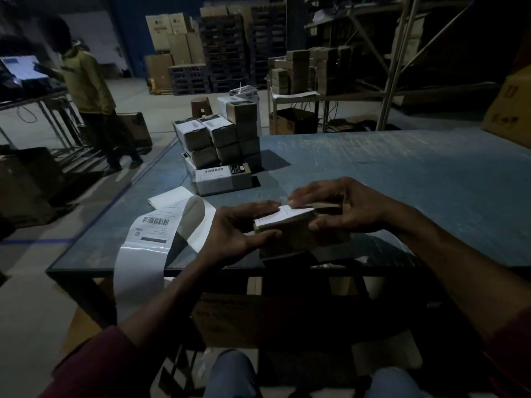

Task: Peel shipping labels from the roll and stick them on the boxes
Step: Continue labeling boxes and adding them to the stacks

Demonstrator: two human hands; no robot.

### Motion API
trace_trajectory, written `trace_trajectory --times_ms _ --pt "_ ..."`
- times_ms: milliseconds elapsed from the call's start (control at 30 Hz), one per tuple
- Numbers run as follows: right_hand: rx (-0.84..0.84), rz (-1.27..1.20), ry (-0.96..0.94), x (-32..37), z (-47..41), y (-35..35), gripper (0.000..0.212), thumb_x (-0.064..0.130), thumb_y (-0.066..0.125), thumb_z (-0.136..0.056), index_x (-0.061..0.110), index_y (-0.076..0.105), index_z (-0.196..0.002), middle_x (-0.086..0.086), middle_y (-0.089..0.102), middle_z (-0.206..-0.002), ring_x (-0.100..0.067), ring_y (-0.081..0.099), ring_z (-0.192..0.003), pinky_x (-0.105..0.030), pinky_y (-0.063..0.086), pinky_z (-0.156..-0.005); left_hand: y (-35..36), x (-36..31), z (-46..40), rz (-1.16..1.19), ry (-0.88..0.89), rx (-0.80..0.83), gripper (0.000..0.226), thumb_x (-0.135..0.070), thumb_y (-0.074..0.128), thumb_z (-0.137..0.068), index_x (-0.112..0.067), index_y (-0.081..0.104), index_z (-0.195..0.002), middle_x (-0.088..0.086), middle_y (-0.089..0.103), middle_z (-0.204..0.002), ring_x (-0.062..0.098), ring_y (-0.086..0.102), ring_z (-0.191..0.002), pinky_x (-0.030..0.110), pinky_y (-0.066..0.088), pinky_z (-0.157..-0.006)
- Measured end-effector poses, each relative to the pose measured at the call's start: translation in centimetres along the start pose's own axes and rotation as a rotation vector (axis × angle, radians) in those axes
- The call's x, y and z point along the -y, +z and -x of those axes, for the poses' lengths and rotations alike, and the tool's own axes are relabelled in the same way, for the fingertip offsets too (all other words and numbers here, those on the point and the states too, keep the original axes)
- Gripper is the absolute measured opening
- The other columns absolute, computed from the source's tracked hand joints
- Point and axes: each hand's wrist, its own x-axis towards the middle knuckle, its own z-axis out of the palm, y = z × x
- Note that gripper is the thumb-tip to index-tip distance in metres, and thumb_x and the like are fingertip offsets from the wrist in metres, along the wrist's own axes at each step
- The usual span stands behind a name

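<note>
A small brown cardboard box [290, 239] sits near the front edge of the blue table [402, 179], with a white shipping label [283, 216] lying across its top. My left hand [238, 231] grips the box's left end, fingers over the label and thumb on the front face. My right hand [342, 205] holds the right end, its fingertips pressing the label's far edge. A strip of labels [152, 225] with a printed barcode curls over the table's left front edge.
A stack of labelled boxes [221, 139] stands at the table's far left, with one labelled box [222, 179] lying in front. A person [89, 90] stands at another bench to the left. Pallets, cartons and shelving fill the background. A large carton [244, 320] sits under the table.
</note>
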Motion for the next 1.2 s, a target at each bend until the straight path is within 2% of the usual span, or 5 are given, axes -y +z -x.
trace_trajectory --times_ms 100,467,733,933,1200 --pt "0.013 -0.056 0.007 0.1 0.2 0.3 0.046 0.005 0.078 -0.09 0.025 0.072 -0.131 0.015 0.063 -0.142 0.001 0.054 -0.135 -0.018 0.044 -0.11 0.0 -0.2 0.0 0.024 -0.007 -0.039 0.037 -0.004 0.085 -0.083 0.005 0.075 -0.117 0.012 0.076 -0.122 0.027 0.073 -0.117 0.042 0.06 -0.097" --pt "-0.177 -0.291 -0.119 -0.8 0.5 0.5 0.04 -0.03 0.062 -0.081 -0.005 0.078 -0.107 -0.015 0.078 -0.111 -0.032 0.075 -0.107 -0.056 0.058 -0.093 0.9 -1.6 -0.1 0.187 0.019 -0.033 0.024 -0.001 0.074 -0.092 -0.001 0.077 -0.116 0.016 0.077 -0.118 0.037 0.073 -0.112 0.049 0.06 -0.096" --pt "-0.323 -0.283 -0.177 0.2 0.6 0.7 0.029 -0.018 0.075 -0.08 0.005 0.079 -0.098 -0.013 0.079 -0.104 -0.025 0.077 -0.103 -0.033 0.06 -0.091 0.7 -2.7 -0.7 -0.139 0.045 0.086 0.077 -0.019 0.099 -0.066 -0.01 0.068 -0.137 0.0 0.069 -0.138 0.011 0.063 -0.13 0.037 0.059 -0.101" --pt "-0.202 0.034 -0.165 0.4 0.5 0.0 0.055 0.006 0.085 -0.082 0.012 0.068 -0.134 0.002 0.066 -0.14 -0.011 0.06 -0.133 -0.035 0.05 -0.111 0.1 -2.3 -1.9 -0.336 0.312 0.154 0.048 -0.022 0.089 -0.084 -0.01 0.074 -0.128 0.002 0.069 -0.137 0.018 0.063 -0.131 0.047 0.055 -0.103" --pt "-0.306 0.17 -0.404 -0.4 0.8 0.8 0.029 0.007 0.085 -0.083 0.0 0.078 -0.111 -0.015 0.073 -0.123 -0.022 0.068 -0.124 -0.044 0.057 -0.103 -0.1 -1.2 -1.2 -0.33 0.381 0.061 0.032 -0.008 0.076 -0.091 -0.003 0.075 -0.123 0.009 0.07 -0.134 0.029 0.053 -0.143 0.043 0.049 -0.113"
